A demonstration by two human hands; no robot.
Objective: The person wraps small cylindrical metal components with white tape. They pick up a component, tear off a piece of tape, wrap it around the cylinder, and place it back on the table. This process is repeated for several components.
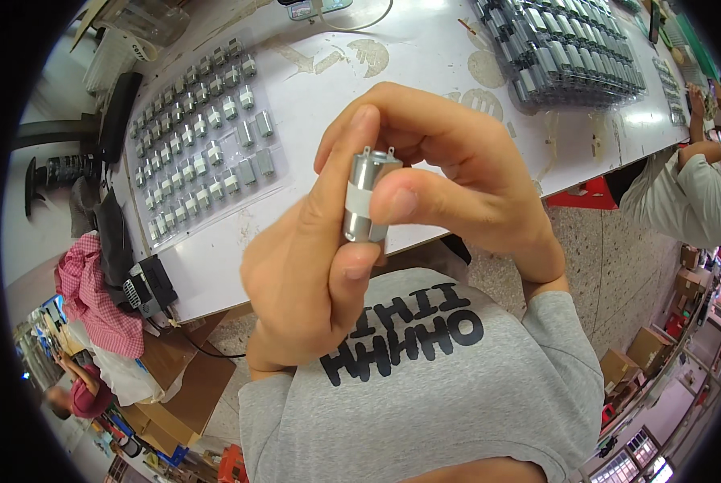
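Observation:
Above the table's front edge, both hands hold one small silver electric motor (363,172). It is a metal cylinder with a white band around its middle and two small terminals sticking up from its top end. My left hand (296,253) grips it from the left, with fingertips along its side and at its lower end. From the right, my right hand (465,165) presses its thumb against the band, its other fingers curled behind. Part of the motor's right side is hidden by that thumb.
Left on the white table (328,121) lies a clear tray (276,154) with rows of similar motors. Stacked trays (570,98) of motors stand at the far right. A black device (149,286) sits at the left edge. Another person's arm (710,153) shows at right.

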